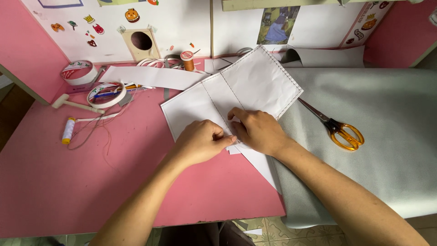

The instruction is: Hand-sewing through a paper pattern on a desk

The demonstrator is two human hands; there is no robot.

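Observation:
A white stitched sheet of paper-like material [255, 82] lies spread across the pink table [68, 182], its right part resting on grey fabric [373, 118]. A dashed seam line runs down its middle. My left hand [200, 141] pinches the sheet's lower edge between thumb and fingers. My right hand [257, 130] presses flat on the same edge right beside it, fingertips touching the seam. The two hands touch each other.
Orange-handled scissors [341, 130] lie on the grey fabric to the right. At the left are tape rolls [79, 72] [107, 94], a small white mallet [75, 105], a yellow-ended thread spool [68, 130] and an orange thread spool [187, 59]. A stickered white wall stands behind.

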